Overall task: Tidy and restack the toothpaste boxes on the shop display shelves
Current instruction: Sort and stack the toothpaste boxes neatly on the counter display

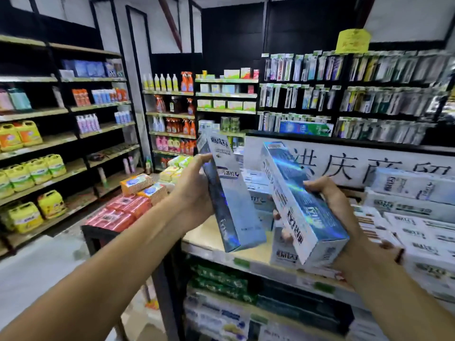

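My left hand [194, 183] grips a long silver-blue toothpaste box [229, 193], held tilted above the top display shelf [209, 236]. My right hand [337, 205] grips a second, shiny blue toothpaste box [302, 200], angled with its near end low over the shelf. The two boxes are side by side and apart. Behind them on the shelf stand more boxes [258, 193], partly hidden. A stack of white toothpaste boxes [413, 217] lies flat at the right.
Lower shelves [221, 279] under the top one hold green and white boxes. A low table with red packs [118, 212] stands left. Toothbrush racks [344, 94] fill the back wall; detergent shelves [37, 168] line the left aisle.
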The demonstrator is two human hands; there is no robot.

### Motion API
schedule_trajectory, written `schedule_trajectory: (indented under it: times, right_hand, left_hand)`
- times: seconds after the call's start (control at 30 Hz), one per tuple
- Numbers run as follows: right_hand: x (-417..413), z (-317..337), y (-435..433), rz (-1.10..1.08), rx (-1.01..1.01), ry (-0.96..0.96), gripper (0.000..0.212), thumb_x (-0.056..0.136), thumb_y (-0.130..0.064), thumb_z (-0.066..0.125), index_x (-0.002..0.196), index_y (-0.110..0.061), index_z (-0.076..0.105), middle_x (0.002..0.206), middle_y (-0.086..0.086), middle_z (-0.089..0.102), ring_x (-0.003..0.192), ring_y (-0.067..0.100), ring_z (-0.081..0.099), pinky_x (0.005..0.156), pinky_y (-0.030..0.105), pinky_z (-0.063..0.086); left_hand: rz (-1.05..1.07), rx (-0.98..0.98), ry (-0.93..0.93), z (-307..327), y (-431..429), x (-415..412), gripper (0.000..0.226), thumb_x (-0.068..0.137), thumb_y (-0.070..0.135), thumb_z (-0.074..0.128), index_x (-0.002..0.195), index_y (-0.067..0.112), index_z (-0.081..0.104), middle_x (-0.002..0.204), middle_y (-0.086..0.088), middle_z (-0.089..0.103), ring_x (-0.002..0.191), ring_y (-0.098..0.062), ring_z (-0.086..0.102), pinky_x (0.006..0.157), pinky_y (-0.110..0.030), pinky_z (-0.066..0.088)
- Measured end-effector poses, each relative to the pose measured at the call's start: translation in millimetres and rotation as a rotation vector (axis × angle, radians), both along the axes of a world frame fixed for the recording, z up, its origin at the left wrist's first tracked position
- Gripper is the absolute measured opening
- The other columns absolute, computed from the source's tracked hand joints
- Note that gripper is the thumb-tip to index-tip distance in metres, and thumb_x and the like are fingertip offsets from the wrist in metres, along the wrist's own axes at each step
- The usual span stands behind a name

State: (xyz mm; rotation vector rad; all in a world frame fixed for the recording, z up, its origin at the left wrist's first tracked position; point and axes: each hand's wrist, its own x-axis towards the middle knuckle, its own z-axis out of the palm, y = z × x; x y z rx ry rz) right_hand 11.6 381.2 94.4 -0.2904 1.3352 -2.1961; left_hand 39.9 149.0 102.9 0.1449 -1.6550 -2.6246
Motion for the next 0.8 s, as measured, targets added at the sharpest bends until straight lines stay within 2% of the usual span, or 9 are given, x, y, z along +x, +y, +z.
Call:
schedule_trajectory:
  times: [0.1, 0.17, 0.23, 0.37, 0.43, 0.53, 0.63, 0.7, 0.8]
  right_hand:
    - [6.6, -2.8, -19.7, 0.018, -0.005, -0.051, 0.051, 0.055, -0.030, 0.063, 0.094, 0.002, 0.072, 0.079, 0.022, 0.065, 0.056, 0.036, 0.064, 0.042, 0.038, 0.054]
    - [7.5, -3.1, -28.1, -0.027, -0.014, -0.074, 0.039, 0.068, -0.026, 0.057, 0.085, 0.005, 0.074, 0.077, 0.023, 0.068, 0.053, 0.035, 0.065, 0.044, 0.038, 0.055]
    - [-0.5, -8.1, -29.9, -0.136, 0.019, -0.027, 0.030, 0.088, -0.018, 0.047, 0.088, 0.005, 0.065, 0.071, 0.021, 0.066, 0.050, 0.032, 0.063, 0.049, 0.033, 0.053]
    - [-12.9, -14.2, -29.6, -0.289, 0.072, 0.101, 0.032, 0.099, 0.000, 0.041, 0.077, -0.009, 0.062, 0.067, 0.004, 0.067, 0.050, 0.001, 0.063, 0.052, 0.015, 0.051]
    - [-18.2, -21.1, -33.2, -0.170, 0.107, 0.063, 0.041, 0.095, -0.010, 0.043, 0.071, -0.002, 0.075, 0.075, 0.019, 0.069, 0.061, 0.017, 0.070, 0.055, 0.028, 0.056]
    - [-23.2, -29.9, -38.6, 0.050, 0.134, -0.036, 0.055, 0.077, -0.034, 0.049, 0.094, 0.012, 0.072, 0.091, 0.035, 0.066, 0.069, 0.045, 0.065, 0.061, 0.044, 0.057]
    - [-36.4, -33.0, -36.7, 0.008, 0.076, -0.012, 0.039, 0.082, -0.024, 0.051, 0.075, 0.005, 0.076, 0.075, 0.033, 0.066, 0.054, 0.046, 0.063, 0.048, 0.045, 0.056]
    - [-38.4, -31.7, -36.7, 0.001, 0.038, 0.032, 0.053, 0.095, -0.018, 0.041, 0.055, -0.006, 0.075, 0.065, 0.027, 0.068, 0.047, 0.042, 0.065, 0.040, 0.042, 0.055]
    - [-38.6, -36.3, -39.1, 0.064, 0.004, 0.051, 0.057, 0.097, -0.024, 0.034, 0.066, -0.007, 0.079, 0.074, 0.028, 0.071, 0.058, 0.039, 0.069, 0.050, 0.041, 0.059]
  left_hand:
    - [0.019, -0.018, 0.007, -15.7, -25.0, -1.8, 0.032, 0.098, 0.035, 0.050, 0.109, 0.015, 0.073, 0.108, -0.011, 0.074, 0.092, -0.028, 0.071, 0.079, -0.042, 0.062]
    - [0.067, -0.063, 0.002, -25.3, -34.2, -3.7, 0.018, 0.092, 0.033, 0.063, 0.098, 0.020, 0.074, 0.097, -0.011, 0.074, 0.080, -0.028, 0.072, 0.078, -0.043, 0.060]
    - [0.092, -0.093, -0.040, -34.6, -41.8, -6.3, 0.030, 0.082, 0.036, 0.071, 0.104, 0.015, 0.070, 0.093, -0.014, 0.075, 0.074, -0.030, 0.073, 0.069, -0.046, 0.061]
    - [0.133, -0.090, -0.112, -50.0, -45.8, -16.4, 0.036, 0.083, 0.032, 0.074, 0.113, 0.013, 0.066, 0.091, -0.012, 0.077, 0.075, -0.028, 0.074, 0.070, -0.046, 0.062]
    - [0.203, -0.111, -0.133, -57.4, -44.2, -19.8, 0.044, 0.079, 0.029, 0.078, 0.118, 0.013, 0.067, 0.095, -0.011, 0.078, 0.080, -0.029, 0.074, 0.071, -0.045, 0.062]
    - [0.291, -0.136, -0.191, -65.7, -40.5, -19.2, 0.050, 0.074, 0.031, 0.083, 0.117, 0.011, 0.068, 0.091, -0.011, 0.078, 0.073, -0.027, 0.074, 0.065, -0.040, 0.061]
    - [0.342, -0.159, -0.211, -69.1, -40.5, -19.4, 0.055, 0.071, 0.033, 0.086, 0.118, 0.010, 0.067, 0.091, -0.012, 0.078, 0.072, -0.027, 0.076, 0.059, -0.036, 0.059]
    - [0.377, -0.177, -0.206, -70.1, -38.0, -20.6, 0.058, 0.071, 0.035, 0.086, 0.120, 0.012, 0.066, 0.092, -0.012, 0.078, 0.072, -0.027, 0.076, 0.058, -0.036, 0.059]
    - [0.411, -0.198, -0.205, -70.8, -35.3, -22.4, 0.055, 0.073, 0.041, 0.084, 0.118, 0.016, 0.068, 0.085, -0.006, 0.078, 0.065, -0.020, 0.074, 0.052, -0.030, 0.056]
